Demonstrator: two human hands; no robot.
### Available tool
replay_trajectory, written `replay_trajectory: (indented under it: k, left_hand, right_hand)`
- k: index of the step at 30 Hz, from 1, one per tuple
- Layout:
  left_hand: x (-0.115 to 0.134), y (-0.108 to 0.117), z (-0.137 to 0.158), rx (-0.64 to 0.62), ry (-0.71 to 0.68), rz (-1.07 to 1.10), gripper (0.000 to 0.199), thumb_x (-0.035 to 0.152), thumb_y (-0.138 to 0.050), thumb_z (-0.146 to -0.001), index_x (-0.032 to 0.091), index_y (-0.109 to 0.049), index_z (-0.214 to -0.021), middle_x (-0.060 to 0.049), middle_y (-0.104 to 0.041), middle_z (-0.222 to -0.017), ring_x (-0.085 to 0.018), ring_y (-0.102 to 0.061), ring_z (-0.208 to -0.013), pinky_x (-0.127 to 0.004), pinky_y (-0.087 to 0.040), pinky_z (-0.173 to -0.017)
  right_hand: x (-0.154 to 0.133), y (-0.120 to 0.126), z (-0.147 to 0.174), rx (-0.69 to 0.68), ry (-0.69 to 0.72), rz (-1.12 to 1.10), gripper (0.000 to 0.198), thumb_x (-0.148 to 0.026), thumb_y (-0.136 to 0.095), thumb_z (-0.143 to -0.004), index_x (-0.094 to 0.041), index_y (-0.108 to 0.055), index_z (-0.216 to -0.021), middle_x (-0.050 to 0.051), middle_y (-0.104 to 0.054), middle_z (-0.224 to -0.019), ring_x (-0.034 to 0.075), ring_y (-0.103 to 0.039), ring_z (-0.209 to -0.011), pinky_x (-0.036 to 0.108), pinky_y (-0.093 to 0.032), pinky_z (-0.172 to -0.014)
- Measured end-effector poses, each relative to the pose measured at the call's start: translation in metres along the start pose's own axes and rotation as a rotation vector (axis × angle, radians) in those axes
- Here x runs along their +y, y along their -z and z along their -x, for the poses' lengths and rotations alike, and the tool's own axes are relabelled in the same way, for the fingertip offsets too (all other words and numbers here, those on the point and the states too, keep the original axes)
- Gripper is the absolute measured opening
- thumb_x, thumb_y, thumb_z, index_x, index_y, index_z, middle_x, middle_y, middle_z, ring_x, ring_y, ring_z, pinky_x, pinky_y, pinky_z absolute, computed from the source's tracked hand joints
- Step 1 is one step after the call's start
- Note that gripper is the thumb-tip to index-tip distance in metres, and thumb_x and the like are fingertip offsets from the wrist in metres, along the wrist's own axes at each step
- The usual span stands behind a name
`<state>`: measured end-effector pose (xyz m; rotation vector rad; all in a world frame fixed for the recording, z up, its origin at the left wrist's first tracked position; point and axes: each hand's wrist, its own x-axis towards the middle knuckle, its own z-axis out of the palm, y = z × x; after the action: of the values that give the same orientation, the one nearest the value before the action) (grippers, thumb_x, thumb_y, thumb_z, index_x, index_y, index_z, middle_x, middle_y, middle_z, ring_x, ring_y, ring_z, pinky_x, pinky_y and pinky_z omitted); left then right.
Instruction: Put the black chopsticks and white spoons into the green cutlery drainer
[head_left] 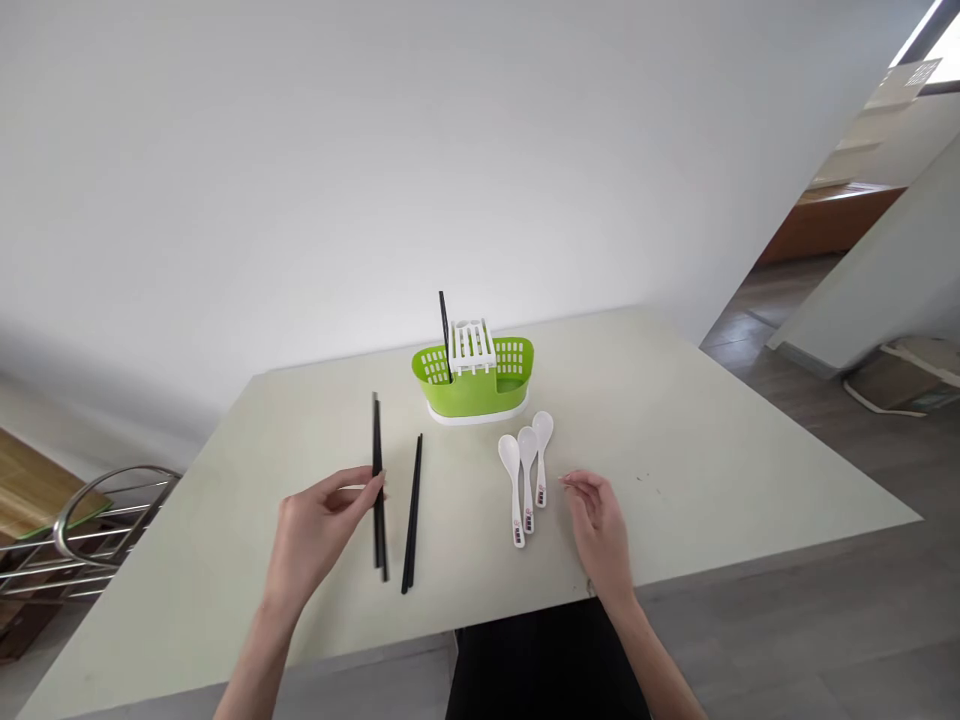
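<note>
My left hand [322, 530] pinches a pair of black chopsticks [378, 535] between thumb and fingers, above the table and roughly upright in the view. Just right of it, a second pair of black chopsticks [412, 515] lies on the table. My right hand [604, 535] is loosely curled beside three white spoons [527, 480], apart from them, with nothing visible in its fingers. Behind these stands a green basket [476, 398] on a white base, with a white slotted rack [472, 345] across its middle. Black chopsticks [443, 315] stand in its left compartment.
The pale table [697, 450] backs onto a white wall [420, 170]. A metal rack [97, 520] stands beyond the table's left edge. Off to the right, a doorway shows a floor [765, 310] and a stool-like object [907, 375].
</note>
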<state>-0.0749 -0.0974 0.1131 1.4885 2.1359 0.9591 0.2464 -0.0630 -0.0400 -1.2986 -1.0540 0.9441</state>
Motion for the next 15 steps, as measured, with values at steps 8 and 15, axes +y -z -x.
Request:
replay_trajectory:
  k: [8, 15]
  left_hand:
    - [0.013, -0.064, 0.025, -0.073, 0.221, 0.784, 0.044, 0.053, -0.090, -0.069, 0.016, -0.073, -0.085, -0.009, -0.078, -0.094, -0.032, -0.079, -0.098, -0.044, -0.064, -0.097]
    - [0.018, -0.101, 0.037, -0.115, 0.284, 1.005, 0.038, 0.044, -0.090, -0.073, 0.016, -0.068, -0.084, -0.010, -0.080, -0.104, -0.033, -0.076, -0.111, -0.050, -0.059, -0.107]
  right_hand:
    - [-0.015, -0.002, 0.007, -0.204, 0.014, 0.075, 0.029, -0.055, -0.058, -0.097, -0.027, -0.068, -0.100, 0.008, -0.075, -0.095, 0.027, -0.070, -0.092, 0.035, -0.057, -0.071]
    - [-0.026, 0.000, 0.011, -0.471, 0.038, -0.013, 0.036, -0.056, -0.051, -0.103, -0.026, -0.068, -0.094, 0.002, -0.069, -0.078, 0.018, -0.063, -0.065, 0.031, -0.052, -0.067]
